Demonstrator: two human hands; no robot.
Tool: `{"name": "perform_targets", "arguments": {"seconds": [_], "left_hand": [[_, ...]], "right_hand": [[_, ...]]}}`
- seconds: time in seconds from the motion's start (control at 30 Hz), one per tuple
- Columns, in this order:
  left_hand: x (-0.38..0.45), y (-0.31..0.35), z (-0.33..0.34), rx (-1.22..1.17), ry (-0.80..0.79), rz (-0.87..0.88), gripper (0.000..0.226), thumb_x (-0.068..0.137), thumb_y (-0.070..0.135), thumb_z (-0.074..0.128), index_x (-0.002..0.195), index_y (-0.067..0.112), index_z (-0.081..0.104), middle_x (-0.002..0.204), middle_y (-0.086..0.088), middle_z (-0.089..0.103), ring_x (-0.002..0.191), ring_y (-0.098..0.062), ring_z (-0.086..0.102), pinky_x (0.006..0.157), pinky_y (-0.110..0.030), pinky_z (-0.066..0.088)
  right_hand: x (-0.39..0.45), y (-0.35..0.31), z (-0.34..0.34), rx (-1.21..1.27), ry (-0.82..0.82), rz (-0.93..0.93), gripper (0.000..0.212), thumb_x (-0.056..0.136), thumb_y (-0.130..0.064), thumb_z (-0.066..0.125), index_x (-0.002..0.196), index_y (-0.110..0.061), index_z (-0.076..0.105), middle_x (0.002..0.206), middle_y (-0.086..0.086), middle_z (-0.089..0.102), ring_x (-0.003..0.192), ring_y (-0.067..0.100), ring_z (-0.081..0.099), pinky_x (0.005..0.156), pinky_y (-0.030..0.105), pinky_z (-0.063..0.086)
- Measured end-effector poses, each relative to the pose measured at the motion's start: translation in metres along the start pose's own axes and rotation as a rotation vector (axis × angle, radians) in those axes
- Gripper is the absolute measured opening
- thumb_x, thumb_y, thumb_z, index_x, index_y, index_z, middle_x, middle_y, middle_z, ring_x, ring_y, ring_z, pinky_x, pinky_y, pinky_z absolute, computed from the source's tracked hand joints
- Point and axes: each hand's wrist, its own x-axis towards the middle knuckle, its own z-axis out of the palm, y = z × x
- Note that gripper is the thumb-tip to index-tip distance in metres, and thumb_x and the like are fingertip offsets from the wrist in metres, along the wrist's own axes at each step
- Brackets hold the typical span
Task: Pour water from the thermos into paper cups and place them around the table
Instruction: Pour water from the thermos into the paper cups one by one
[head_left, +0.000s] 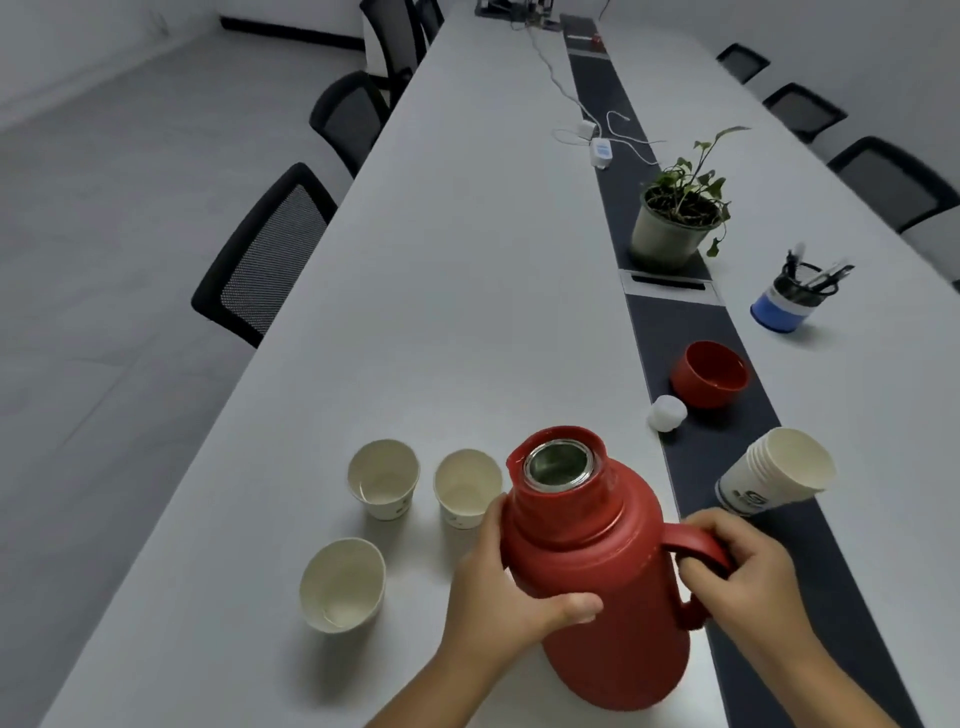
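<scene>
A red thermos (613, 618) stands near the table's front edge, its mouth uncapped. My left hand (498, 587) wraps around its body on the left side. My right hand (743, 577) grips its handle (698, 551) on the right. Three paper cups stand upright to the left of the thermos: one far left (383, 478), one beside the thermos neck (465, 488), one nearer me (343, 584). Each seems to hold a little water. A stack of paper cups (774, 473) stands on the dark strip to the right.
The red thermos cap (709, 374) and a white stopper (667, 413) lie on the dark centre strip (691, 322). Beyond are a potted plant (675, 218), a blue pen holder (789, 301) and a power strip (602, 150). Black chairs (260, 260) line both long sides of the white table (457, 260).
</scene>
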Motion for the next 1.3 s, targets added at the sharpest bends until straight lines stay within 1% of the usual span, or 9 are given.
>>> {"name": "perform_targets", "arguments": {"seconds": [0.1, 0.2, 0.33, 0.47, 0.67, 0.73, 0.87, 1.0, 1.3], "left_hand": [[-0.002, -0.006, 0.002, -0.072, 0.024, -0.024, 0.086, 0.032, 0.042, 0.083, 0.105, 0.06, 0.042, 0.1, 0.032, 0.061, 0.097, 0.007, 0.059, 0.087, -0.028, 0.054], [-0.001, -0.008, 0.007, -0.129, 0.045, -0.028, 0.083, 0.033, 0.041, 0.083, 0.104, 0.059, 0.044, 0.101, 0.027, 0.062, 0.097, 0.004, 0.06, 0.086, -0.028, 0.053], [-0.001, -0.012, 0.012, -0.224, 0.035, -0.097, 0.083, 0.036, 0.037, 0.085, 0.109, 0.046, 0.046, 0.109, 0.013, 0.062, 0.102, -0.011, 0.062, 0.083, -0.045, 0.054], [0.002, -0.016, 0.014, -0.233, 0.026, -0.143, 0.091, 0.034, 0.043, 0.081, 0.116, 0.04, 0.041, 0.114, 0.008, 0.061, 0.103, -0.009, 0.061, 0.088, -0.038, 0.054], [0.011, -0.022, 0.013, -0.385, -0.001, -0.206, 0.083, 0.034, 0.034, 0.083, 0.108, 0.032, 0.047, 0.114, -0.005, 0.06, 0.096, -0.028, 0.066, 0.078, -0.041, 0.057], [0.014, -0.024, 0.014, -0.426, 0.007, -0.217, 0.081, 0.034, 0.033, 0.082, 0.106, 0.031, 0.047, 0.113, -0.008, 0.06, 0.089, -0.032, 0.067, 0.067, -0.032, 0.058], [0.017, -0.029, 0.013, -0.411, 0.045, -0.219, 0.09, 0.032, 0.04, 0.079, 0.114, 0.025, 0.045, 0.112, -0.006, 0.061, 0.092, -0.024, 0.067, 0.076, -0.029, 0.057], [0.018, -0.034, 0.013, -0.443, 0.063, -0.212, 0.071, 0.038, 0.034, 0.08, 0.101, 0.03, 0.048, 0.105, -0.001, 0.062, 0.085, -0.003, 0.065, 0.061, -0.013, 0.051], [0.017, -0.045, 0.016, -0.503, 0.085, -0.237, 0.075, 0.031, 0.047, 0.075, 0.098, 0.029, 0.048, 0.1, 0.004, 0.064, 0.079, 0.004, 0.065, 0.061, -0.01, 0.049]], "right_hand": [[0.002, -0.013, -0.003, -0.05, -0.06, -0.082, 0.054, 0.065, 0.02, 0.061, 0.069, -0.033, 0.064, 0.067, -0.012, 0.066, 0.063, 0.006, 0.06, 0.054, 0.011, 0.047], [0.008, -0.021, -0.004, -0.117, -0.08, -0.107, 0.046, 0.065, 0.009, 0.071, 0.07, -0.036, 0.064, 0.071, -0.017, 0.067, 0.068, 0.0, 0.06, 0.06, 0.004, 0.044], [0.016, -0.021, -0.005, -0.187, -0.058, -0.089, 0.039, 0.067, 0.001, 0.073, 0.07, -0.037, 0.065, 0.078, -0.02, 0.067, 0.071, -0.002, 0.06, 0.061, 0.002, 0.042], [0.021, -0.019, -0.005, -0.231, -0.08, -0.061, 0.031, 0.067, -0.004, 0.074, 0.068, -0.034, 0.066, 0.078, -0.019, 0.068, 0.07, 0.0, 0.06, 0.061, 0.005, 0.044], [0.028, -0.024, 0.003, -0.299, -0.089, -0.049, 0.023, 0.069, -0.009, 0.074, 0.061, -0.028, 0.063, 0.062, -0.007, 0.068, 0.065, 0.006, 0.061, 0.058, 0.005, 0.044], [0.032, -0.028, 0.006, -0.329, -0.088, -0.051, 0.021, 0.069, -0.012, 0.074, 0.061, -0.028, 0.063, 0.061, -0.006, 0.066, 0.066, 0.008, 0.061, 0.055, 0.012, 0.045], [0.039, -0.032, 0.012, -0.381, -0.093, -0.051, 0.02, 0.069, -0.016, 0.074, 0.061, -0.029, 0.062, 0.065, -0.009, 0.066, 0.068, 0.007, 0.061, 0.06, 0.021, 0.044], [0.043, -0.035, 0.017, -0.449, -0.105, -0.057, 0.023, 0.069, -0.02, 0.074, 0.059, -0.034, 0.059, 0.065, -0.012, 0.065, 0.068, 0.005, 0.059, 0.059, 0.02, 0.042], [0.049, -0.043, 0.025, -0.541, -0.177, -0.041, 0.022, 0.07, -0.023, 0.072, 0.06, -0.033, 0.056, 0.066, -0.013, 0.062, 0.068, 0.006, 0.058, 0.06, 0.024, 0.044]]}}
